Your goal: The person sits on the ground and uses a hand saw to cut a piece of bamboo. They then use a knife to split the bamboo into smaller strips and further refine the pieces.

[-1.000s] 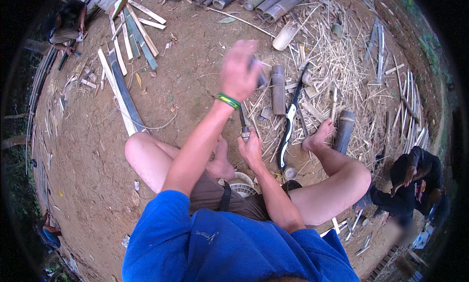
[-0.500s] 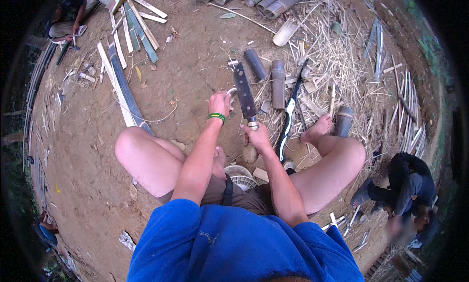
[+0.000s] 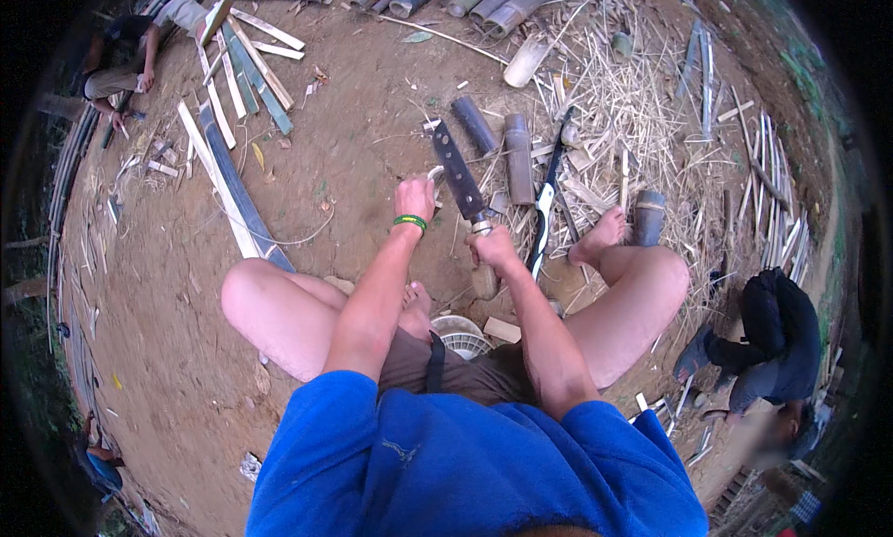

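Observation:
My right hand [image 3: 494,247] is closed round the wooden handle of a large knife [image 3: 458,172]. Its broad, dark blade has a row of holes and slants forward and to the left. Below my grip the handle's rounded butt hangs over the dirt. My left hand [image 3: 415,198], with a green and yellow band on its wrist, is closed just left of the blade. A small, pale curved strip [image 3: 434,174] pokes out past its fingers; most of it is hidden in the hand. Blade and strip look close, but I cannot tell whether they touch.
Bamboo tubes [image 3: 519,160] and a long black-and-white handled tool [image 3: 545,202] lie to the right, beside heaped shavings [image 3: 651,100]. Split bamboo strips [image 3: 233,179] lie left. A white slatted basket [image 3: 460,336] sits between my legs. Other people crouch at far left and right.
The knife blade has tipped further left, its tip nearer the strip's side. My right hand has turned slightly with it. My left hand stays closed, nearly in place; the whole view has shifted a little.

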Available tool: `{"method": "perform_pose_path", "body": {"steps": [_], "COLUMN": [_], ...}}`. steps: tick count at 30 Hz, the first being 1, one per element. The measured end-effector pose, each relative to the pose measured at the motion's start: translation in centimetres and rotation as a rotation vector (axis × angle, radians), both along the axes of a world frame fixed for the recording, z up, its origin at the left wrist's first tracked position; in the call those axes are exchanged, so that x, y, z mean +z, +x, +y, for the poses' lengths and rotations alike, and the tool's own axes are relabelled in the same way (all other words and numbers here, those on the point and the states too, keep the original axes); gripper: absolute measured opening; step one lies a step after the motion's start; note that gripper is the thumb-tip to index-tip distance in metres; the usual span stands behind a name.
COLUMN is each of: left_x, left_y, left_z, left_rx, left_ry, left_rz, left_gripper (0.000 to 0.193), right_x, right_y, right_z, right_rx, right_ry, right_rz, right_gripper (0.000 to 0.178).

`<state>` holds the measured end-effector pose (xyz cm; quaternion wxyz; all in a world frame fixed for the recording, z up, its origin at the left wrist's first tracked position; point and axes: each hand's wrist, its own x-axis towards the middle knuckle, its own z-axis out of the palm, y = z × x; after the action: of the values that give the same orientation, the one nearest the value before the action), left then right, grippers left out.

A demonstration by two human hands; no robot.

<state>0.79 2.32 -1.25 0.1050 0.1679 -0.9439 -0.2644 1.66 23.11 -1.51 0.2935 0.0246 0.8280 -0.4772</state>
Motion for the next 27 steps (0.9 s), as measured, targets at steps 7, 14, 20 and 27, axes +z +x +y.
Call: {"method": "perform_pose_path", "body": {"steps": [7,14,20,27], "left_x": [-2.4,-3.2,-1.4,-1.2], "left_y": [-0.1,0.8,0.7,-1.0], "left_z": [-1.6,-0.3,0.4,-0.5], "left_rx": [-0.114,0.09,0.256,0.17], "left_ry": [-0.315,0.111,0.21,0.031], "left_rz": [-0.183,-0.121,-0.113,-0.114], "left_gripper": [0.014,0.013,0.015,0.014], "right_x": [-2.7,-1.9,-2.4,-2.6], "right_y": [1.6,-1.9,1.5,-4.9], "right_z": [-3.6,0.2,-2.8,-0.3], "right_rx": [0.124,0.138,0.202,0.16], "right_ry": [0.114,-0.213,0.2,-0.328], "right_rz": [0.427,-0.341,0.487,-0.402], "right_gripper": [0.022,0.009,0.021,0.007]}}
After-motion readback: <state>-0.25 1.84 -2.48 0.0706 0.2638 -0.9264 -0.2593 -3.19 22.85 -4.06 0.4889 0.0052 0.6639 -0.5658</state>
